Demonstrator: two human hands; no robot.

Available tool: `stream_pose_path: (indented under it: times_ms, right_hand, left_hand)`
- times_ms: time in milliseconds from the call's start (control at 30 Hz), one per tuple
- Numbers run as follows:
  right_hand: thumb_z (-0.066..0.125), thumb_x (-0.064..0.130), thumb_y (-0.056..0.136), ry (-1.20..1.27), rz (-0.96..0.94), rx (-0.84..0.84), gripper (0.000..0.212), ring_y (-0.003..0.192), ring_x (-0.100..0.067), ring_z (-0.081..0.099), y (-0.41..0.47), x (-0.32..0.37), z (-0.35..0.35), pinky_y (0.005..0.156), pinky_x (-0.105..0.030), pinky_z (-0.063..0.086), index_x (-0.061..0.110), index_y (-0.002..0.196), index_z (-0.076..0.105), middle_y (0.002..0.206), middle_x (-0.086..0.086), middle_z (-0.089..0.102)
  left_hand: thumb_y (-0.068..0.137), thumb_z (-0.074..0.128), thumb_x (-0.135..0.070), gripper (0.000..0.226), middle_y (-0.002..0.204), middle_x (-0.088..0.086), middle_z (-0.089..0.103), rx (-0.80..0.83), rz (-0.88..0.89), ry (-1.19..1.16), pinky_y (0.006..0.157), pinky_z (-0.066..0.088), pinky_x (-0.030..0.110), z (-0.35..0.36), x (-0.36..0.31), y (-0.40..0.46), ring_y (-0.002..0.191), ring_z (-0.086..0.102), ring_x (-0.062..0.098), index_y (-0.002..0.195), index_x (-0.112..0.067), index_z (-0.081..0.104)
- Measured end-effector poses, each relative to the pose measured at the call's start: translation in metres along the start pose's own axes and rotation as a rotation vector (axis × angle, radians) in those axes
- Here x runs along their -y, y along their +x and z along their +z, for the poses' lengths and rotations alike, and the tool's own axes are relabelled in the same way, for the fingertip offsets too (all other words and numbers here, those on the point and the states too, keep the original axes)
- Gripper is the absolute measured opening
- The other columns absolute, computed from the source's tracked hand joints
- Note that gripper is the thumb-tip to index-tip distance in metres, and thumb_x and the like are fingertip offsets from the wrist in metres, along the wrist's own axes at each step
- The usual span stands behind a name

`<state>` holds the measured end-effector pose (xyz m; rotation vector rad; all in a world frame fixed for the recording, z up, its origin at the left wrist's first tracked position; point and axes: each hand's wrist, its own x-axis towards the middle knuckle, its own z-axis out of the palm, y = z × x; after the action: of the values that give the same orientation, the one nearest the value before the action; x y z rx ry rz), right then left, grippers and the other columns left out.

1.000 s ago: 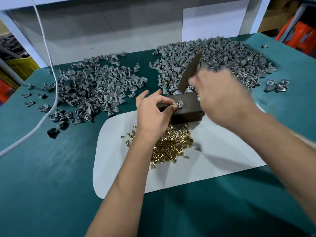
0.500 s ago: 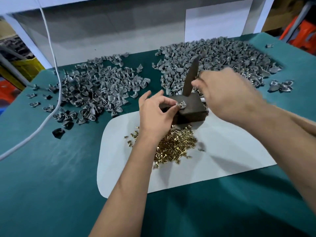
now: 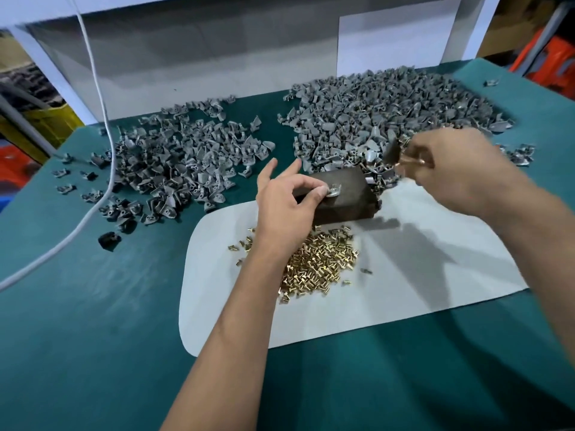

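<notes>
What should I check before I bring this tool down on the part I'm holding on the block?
1. The grey part sits on the dark block: ok, the left hand pinches it there.
2. Its fingertips are away from the strike spot: not ok, they touch the part.
3. The tool is gripped by the right hand: ok, though blurred.
4. A rivet is set in the part: cannot tell, too small.
5. The brass rivets are close by on the white mat: ok.
</notes>
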<state>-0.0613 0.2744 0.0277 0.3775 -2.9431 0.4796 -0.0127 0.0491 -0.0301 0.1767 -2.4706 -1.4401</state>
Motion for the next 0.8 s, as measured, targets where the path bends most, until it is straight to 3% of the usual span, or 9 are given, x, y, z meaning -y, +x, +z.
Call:
stream_pose_path:
  times_ms: [133,200,300,433,500,600,733,800]
  right_hand:
    - [0.076,0.034,0.089,-0.049,0.144,0.076,0.026,0.07,-0.028,0.059,-0.005,-0.021,0.012,0.058,-0.033,0.043,0.026,0.07,0.059,0.075,-0.003,0.064]
    - [0.075,0.029,0.089,-0.046,0.167,0.097,0.025,0.073,-0.032,0.062,-0.008,-0.023,0.018,0.065,-0.039,0.054,0.025,0.068,0.062,0.076,-0.007,0.067]
    - [0.077,0.029,0.086,-0.077,0.154,0.135,0.016,0.077,-0.032,0.065,-0.009,-0.018,0.019,0.074,-0.044,0.058,0.026,0.072,0.07,0.079,-0.005,0.07]
    - [0.079,0.025,0.085,0.008,-0.027,0.026,0.01,0.089,-0.024,0.068,-0.004,0.01,0.011,0.085,-0.04,0.057,0.033,0.088,0.074,0.089,0.003,0.073]
    - [0.079,0.027,0.086,0.058,-0.182,0.001,0.021,0.092,-0.021,0.064,-0.003,0.029,0.01,0.087,-0.035,0.051,0.031,0.106,0.074,0.095,0.004,0.071]
    - [0.076,0.038,0.088,0.009,-0.394,0.069,0.033,0.102,-0.022,0.056,-0.002,0.051,0.017,0.093,-0.041,0.047,0.03,0.119,0.07,0.105,0.003,0.067]
    - [0.067,0.039,0.094,0.024,-0.511,0.035,0.024,0.097,-0.023,0.059,0.002,0.057,0.022,0.089,-0.045,0.048,0.022,0.109,0.075,0.098,0.001,0.069]
    - [0.063,0.043,0.094,0.058,-0.511,0.01,0.028,0.089,-0.021,0.059,0.006,0.058,0.023,0.084,-0.043,0.049,0.02,0.101,0.076,0.091,0.002,0.069]
  left_hand:
    - [0.092,0.075,-0.021,0.011,0.154,-0.006,0.05,0.002,-0.009,-0.039,0.119,0.006,0.03,-0.001,0.0,0.001,0.153,0.012,0.006,0.089,-0.031,0.079]
    - [0.092,0.074,-0.022,0.012,0.154,-0.006,0.05,0.008,-0.012,-0.058,0.115,0.006,0.027,-0.001,-0.001,0.0,0.152,0.013,0.005,0.087,-0.033,0.078]
    - [0.092,0.074,-0.022,0.012,0.154,-0.006,0.05,0.021,-0.019,-0.053,0.111,0.006,0.023,-0.001,-0.003,-0.001,0.152,0.015,0.006,0.087,-0.033,0.077]
    - [0.092,0.074,-0.02,0.015,0.154,-0.004,0.049,0.028,-0.024,-0.068,0.11,0.005,0.021,-0.002,-0.002,0.0,0.152,0.014,0.007,0.085,-0.034,0.076]
    - [0.092,0.074,-0.019,0.016,0.155,-0.003,0.049,0.035,-0.02,-0.081,0.111,0.005,0.021,-0.002,-0.002,0.0,0.153,0.013,0.007,0.084,-0.032,0.076]
    - [0.092,0.075,-0.018,0.015,0.155,-0.002,0.048,0.046,0.003,-0.083,0.11,0.005,0.019,-0.002,-0.001,0.0,0.153,0.011,0.007,0.084,-0.031,0.075]
    - [0.093,0.073,-0.019,0.012,0.152,0.0,0.052,0.029,0.039,-0.097,0.114,0.007,0.025,-0.005,0.001,0.003,0.153,0.016,0.012,0.086,-0.029,0.078]
    - [0.094,0.071,-0.024,0.014,0.147,-0.002,0.057,-0.065,0.028,-0.109,0.116,0.012,0.029,-0.009,0.004,0.006,0.15,0.026,0.015,0.083,-0.029,0.078]
